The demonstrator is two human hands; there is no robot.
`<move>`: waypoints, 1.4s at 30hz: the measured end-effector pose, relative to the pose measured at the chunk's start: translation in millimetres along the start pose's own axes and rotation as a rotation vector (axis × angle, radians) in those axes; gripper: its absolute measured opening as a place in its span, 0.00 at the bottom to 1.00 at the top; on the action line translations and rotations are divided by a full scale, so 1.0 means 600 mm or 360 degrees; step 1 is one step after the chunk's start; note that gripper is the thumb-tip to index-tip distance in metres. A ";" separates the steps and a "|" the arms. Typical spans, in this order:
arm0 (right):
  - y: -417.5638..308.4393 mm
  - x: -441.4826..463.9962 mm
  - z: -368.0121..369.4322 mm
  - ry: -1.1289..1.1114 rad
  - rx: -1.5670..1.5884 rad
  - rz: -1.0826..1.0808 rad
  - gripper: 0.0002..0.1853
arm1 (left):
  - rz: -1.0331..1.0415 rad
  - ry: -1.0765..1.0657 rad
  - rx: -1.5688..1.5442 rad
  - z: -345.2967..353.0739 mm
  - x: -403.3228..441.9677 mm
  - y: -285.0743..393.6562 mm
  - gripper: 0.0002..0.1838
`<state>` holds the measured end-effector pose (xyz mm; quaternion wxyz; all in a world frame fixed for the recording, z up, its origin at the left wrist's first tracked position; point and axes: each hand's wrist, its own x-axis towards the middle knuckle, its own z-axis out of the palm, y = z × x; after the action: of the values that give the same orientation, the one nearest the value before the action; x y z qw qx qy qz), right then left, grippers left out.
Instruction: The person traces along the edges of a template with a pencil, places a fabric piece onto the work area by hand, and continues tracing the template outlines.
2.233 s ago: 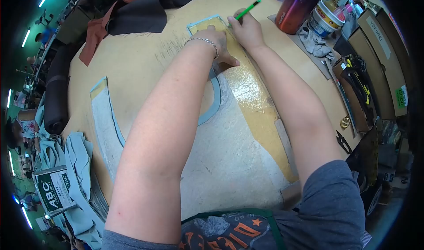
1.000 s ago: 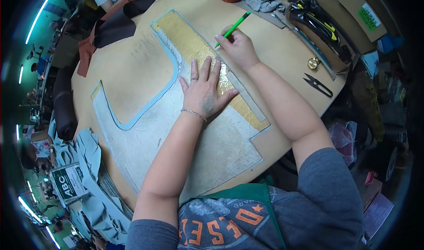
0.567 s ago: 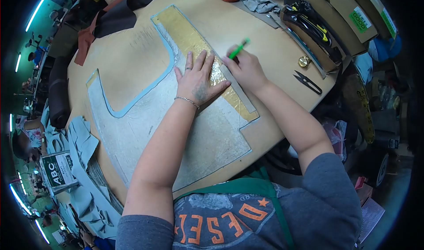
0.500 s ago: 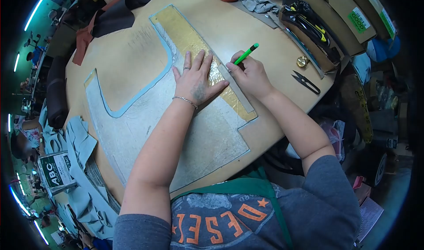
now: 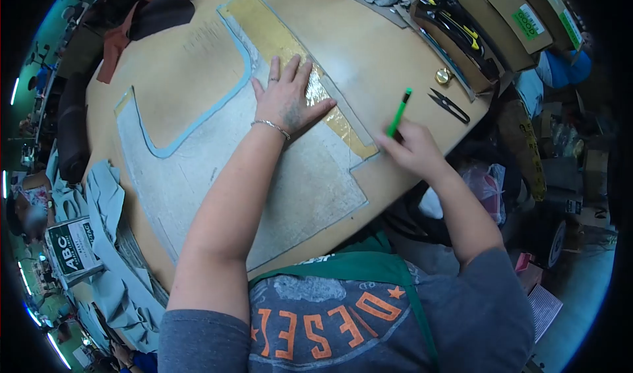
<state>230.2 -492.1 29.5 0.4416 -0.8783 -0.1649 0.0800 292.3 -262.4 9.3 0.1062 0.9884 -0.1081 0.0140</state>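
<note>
A large grey pattern piece (image 5: 217, 182) with a U-shaped cut-out lies flat on the tan table. Shiny yellow tape (image 5: 264, 27) covers its long right arm, and light blue material (image 5: 198, 127) edges the curve. My left hand (image 5: 287, 99) rests on the taped part, palm down, fingers spread. Beside the lower right end of the tape, my right hand (image 5: 412, 150) grips a green pencil (image 5: 399, 112), its upper end pointing up. The pencil's tip is hidden by my fingers.
Black thread snips (image 5: 450, 106) and a small gold-coloured round item (image 5: 443, 76) lie at the table's right side. Behind them stands a cardboard tray of tools (image 5: 455, 33). Light blue-green scraps (image 5: 105, 201) and a tin labelled ABC (image 5: 71, 248) are at left, dark material (image 5: 158, 10) at upper left.
My right hand has moved with the pencil down and right along the piece's edge, to its lower right end. My left hand stays on the tape. The whole view has shifted slightly.
</note>
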 end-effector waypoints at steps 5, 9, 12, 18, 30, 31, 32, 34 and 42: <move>0.013 -0.086 -0.016 0.0338 0.0889 0.0158 0.04 | 0.0155 0.0277 -0.0038 0.015 -0.018 -0.001 0.31; 0.034 -0.048 0.051 0.0680 0.1358 0.0066 0.04 | 0.0192 0.0133 -0.0092 -0.001 -0.091 0.043 0.31; 0.041 -0.041 0.081 0.0615 0.1220 -0.0113 0.05 | 0.0035 -0.0006 -0.0202 -0.016 -0.151 0.059 0.34; 0.019 -0.040 0.102 0.0445 0.1032 -0.0132 0.07 | -0.0119 -0.0302 -0.0214 -0.009 -0.182 0.049 0.48; 0.028 -0.033 0.053 0.0712 0.0047 -0.0191 0.07 | -0.0095 -0.0156 -0.0228 0.007 -0.187 0.045 0.47; 0.035 -0.032 0.033 0.0743 -0.0014 -0.0185 0.07 | -0.0087 -0.0120 -0.0235 0.005 -0.188 0.044 0.47; 0.042 -0.030 0.015 0.0779 -0.0075 -0.0182 0.07 | -0.0074 -0.0093 -0.0265 0.000 -0.189 0.043 0.44; 0.027 -0.029 0.004 0.0807 -0.0098 -0.0175 0.07 | -0.0051 -0.0044 -0.0334 -0.009 -0.198 0.044 0.39; 0.004 0.003 0.061 0.0528 -0.0565 -0.0289 0.07 | -0.0146 0.1057 -0.0860 -0.043 -0.363 -0.114 0.17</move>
<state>222.1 -465.1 5.8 0.3069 -0.9247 -0.1800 -0.1354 94.4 -145.9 9.2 0.3906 0.8707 -0.0237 0.2979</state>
